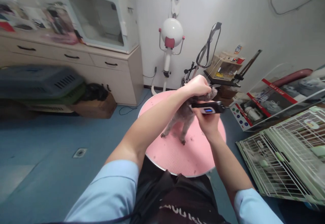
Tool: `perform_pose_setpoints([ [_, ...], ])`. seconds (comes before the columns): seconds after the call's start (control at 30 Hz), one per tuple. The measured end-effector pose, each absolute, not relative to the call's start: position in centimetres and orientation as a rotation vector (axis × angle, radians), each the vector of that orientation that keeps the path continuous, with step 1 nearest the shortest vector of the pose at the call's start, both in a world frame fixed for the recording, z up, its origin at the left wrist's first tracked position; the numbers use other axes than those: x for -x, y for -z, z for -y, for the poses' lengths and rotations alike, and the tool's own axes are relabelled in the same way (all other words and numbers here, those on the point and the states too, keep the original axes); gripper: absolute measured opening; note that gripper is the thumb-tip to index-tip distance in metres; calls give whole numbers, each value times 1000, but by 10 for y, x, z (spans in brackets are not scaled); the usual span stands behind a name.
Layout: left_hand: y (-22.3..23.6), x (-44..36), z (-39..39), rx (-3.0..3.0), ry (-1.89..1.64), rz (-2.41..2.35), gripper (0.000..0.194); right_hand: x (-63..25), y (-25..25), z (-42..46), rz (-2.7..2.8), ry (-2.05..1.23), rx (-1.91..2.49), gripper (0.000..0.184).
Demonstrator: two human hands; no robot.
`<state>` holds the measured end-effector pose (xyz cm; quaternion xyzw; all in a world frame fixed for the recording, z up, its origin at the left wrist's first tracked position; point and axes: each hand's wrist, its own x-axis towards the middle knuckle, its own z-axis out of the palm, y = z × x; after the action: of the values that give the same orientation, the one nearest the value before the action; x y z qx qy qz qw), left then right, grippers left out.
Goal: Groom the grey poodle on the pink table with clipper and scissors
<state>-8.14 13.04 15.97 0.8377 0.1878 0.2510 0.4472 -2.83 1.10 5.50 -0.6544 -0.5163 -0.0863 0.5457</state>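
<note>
right hand (208, 121) around clippers (212, 108), left hand (198, 86) on grey dog (186, 115)

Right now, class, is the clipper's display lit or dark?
Lit: the display on the clipper in the right hand glows blue.

animal (187, 115) on table (172, 161) | left hand (199, 86) at animal's head | clipper (215, 107) in right hand (209, 124), just before animal on near side | dryer (172, 31) behind table | cabinet (119, 82) left and farther back, windowed box (130, 24) on top | carrier (40, 80) on floor (106, 146) before cabinet, cardboard box (98, 109) at carrier's right | wire cage (276, 159) right of table
</note>
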Motion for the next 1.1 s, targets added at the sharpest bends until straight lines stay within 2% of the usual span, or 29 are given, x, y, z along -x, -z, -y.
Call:
perform_pose_setpoints([
  [0.3,-175,63,-133,-2148,-490,-475,20,17,-70,-18,1229,270,1656,39],
  [0.47,-179,58,-137,-2137,-468,-487,16,19,-75,-22,1332,264,1734,53],
  [0.53,-178,56,-139,-2132,-440,-473,15,17,-76,-22,1318,257,1726,50],
  [0.6,-178,56,-140,-2130,-443,-471,18,15,-76,-23,1246,311,1723,47],
  [0.73,-178,63,-138,-2123,-480,-457,22,18,-64,-25,1330,267,1783,55],
  [0.87,-174,74,-137,-2101,-485,-467,20,27,-46,-16,1565,43,1724,42],
  [1.0,-166,80,-138,-2096,-544,-466,17,15,-44,-6,1382,197,1509,38],
  [1.1,-159,82,-137,-2063,-605,-473,18,5,-39,-10,1473,152,1500,35],
])
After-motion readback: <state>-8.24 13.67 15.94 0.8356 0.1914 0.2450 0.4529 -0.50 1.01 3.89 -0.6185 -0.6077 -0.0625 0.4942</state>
